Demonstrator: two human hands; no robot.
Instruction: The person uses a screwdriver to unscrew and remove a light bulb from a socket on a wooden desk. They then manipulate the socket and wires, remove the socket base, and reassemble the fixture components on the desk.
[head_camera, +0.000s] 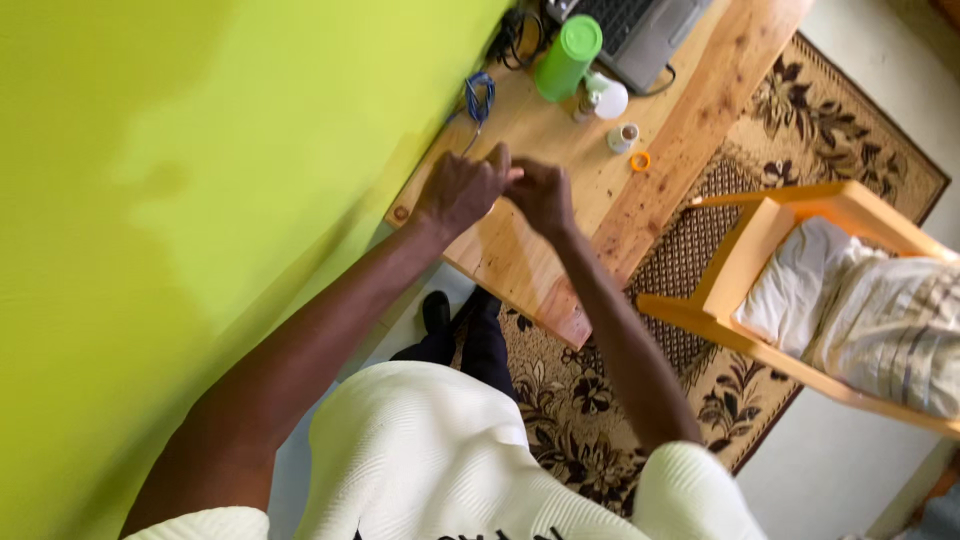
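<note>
Above the wooden table (520, 250), left hand (462, 188) and right hand (542, 195) touch fingertips; their grip cannot be told.

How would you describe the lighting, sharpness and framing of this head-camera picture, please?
In the head view the frame is strongly tilted, so the wooden table runs diagonally; daylight is soft and even, with a faint sheen on the tabletop; the green wall shows gentle shading; the left hand and right hand are slightly soft, so anything between them cannot be made out.

white ribbed short-sleeved top (420, 450), dark trousers (480, 345)
</note>
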